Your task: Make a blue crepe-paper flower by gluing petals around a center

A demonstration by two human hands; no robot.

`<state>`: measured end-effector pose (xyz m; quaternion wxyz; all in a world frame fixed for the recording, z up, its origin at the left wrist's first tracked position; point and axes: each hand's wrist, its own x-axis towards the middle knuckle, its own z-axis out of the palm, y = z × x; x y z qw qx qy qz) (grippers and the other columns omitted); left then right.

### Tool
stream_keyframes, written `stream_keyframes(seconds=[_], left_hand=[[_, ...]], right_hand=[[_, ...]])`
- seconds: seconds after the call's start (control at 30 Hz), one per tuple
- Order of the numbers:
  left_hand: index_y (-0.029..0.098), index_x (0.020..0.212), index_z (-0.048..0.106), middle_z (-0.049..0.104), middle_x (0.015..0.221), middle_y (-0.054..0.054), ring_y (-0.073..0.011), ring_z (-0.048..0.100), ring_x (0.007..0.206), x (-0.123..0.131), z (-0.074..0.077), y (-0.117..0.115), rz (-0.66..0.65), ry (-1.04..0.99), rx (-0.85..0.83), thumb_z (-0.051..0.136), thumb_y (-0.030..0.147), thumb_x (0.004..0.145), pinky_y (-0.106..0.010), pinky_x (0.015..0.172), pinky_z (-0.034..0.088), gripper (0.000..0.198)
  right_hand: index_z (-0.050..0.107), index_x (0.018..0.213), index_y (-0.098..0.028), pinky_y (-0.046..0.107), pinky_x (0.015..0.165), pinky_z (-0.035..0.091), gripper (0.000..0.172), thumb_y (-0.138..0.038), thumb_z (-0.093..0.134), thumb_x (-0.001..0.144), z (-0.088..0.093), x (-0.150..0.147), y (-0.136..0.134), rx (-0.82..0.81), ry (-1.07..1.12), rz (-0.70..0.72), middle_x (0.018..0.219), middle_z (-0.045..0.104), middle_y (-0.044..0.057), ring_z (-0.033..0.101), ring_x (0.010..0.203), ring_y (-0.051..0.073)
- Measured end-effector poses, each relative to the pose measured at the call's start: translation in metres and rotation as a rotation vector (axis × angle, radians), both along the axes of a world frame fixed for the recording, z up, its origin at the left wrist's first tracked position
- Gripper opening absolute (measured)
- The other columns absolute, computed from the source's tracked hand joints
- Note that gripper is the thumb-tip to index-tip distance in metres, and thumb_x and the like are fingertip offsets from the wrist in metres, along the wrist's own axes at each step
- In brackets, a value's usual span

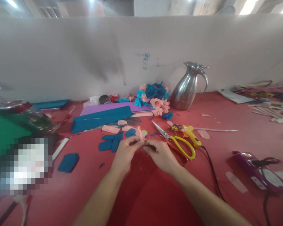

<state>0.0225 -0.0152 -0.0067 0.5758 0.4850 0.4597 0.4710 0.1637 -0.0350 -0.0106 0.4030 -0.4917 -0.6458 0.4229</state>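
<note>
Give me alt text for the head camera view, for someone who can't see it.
A person's left hand and right hand pinch a small pink piece above a red table. Nearby lie blue pieces, scissors and a yellow glue gun; farther back, blue and pink flowers sit beside a metal jug.

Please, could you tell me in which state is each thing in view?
Pink paper piece: pinched by left hand and right hand
Scissors: lying down, blades look closed
Glue gun: lying on its side
Steel pitcher: upright
Paper flowers: opened, bunched
Jar: red lid on
</note>
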Motion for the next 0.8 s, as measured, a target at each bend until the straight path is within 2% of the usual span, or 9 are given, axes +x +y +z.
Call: stream_keyframes(seconds=[0.27,0.5,0.8], left_hand=[[0.017,0.071,0.071,0.068,0.073,-0.002,-0.0156,0.056,0.073,-0.0004,0.0017,0.0008,-0.005,0.01,-0.011,0.072,0.028,0.069,-0.027,0.074,0.042,0.012],[0.016,0.067,0.07,0.065,0.069,-0.002,-0.0163,0.056,0.071,0.0,0.0015,-0.0008,-0.015,0.026,0.002,0.072,0.032,0.069,-0.027,0.069,0.043,0.017],[0.018,0.067,0.073,0.067,0.069,-0.002,-0.0168,0.056,0.071,0.0002,0.0036,-0.0001,0.001,0.091,0.015,0.072,0.027,0.066,-0.029,0.072,0.043,0.009]], right_hand=[[0.068,0.078,-0.019,0.023,0.058,0.039,0.016,-0.02,0.053,0.084,-0.0005,-0.0003,-0.001,-0.003,-0.026,-0.005,0.069,0.064,-0.001,0.053,0.061,0.013],[0.07,0.081,-0.018,0.025,0.063,0.044,0.016,-0.018,0.054,0.084,0.0008,0.0003,-0.0009,-0.007,-0.013,0.001,0.076,0.07,0.001,0.061,0.068,0.015],[0.069,0.08,-0.019,0.025,0.063,0.044,0.018,-0.015,0.052,0.082,-0.003,0.0012,0.0002,-0.012,-0.022,0.002,0.075,0.07,0.001,0.063,0.07,0.016]])
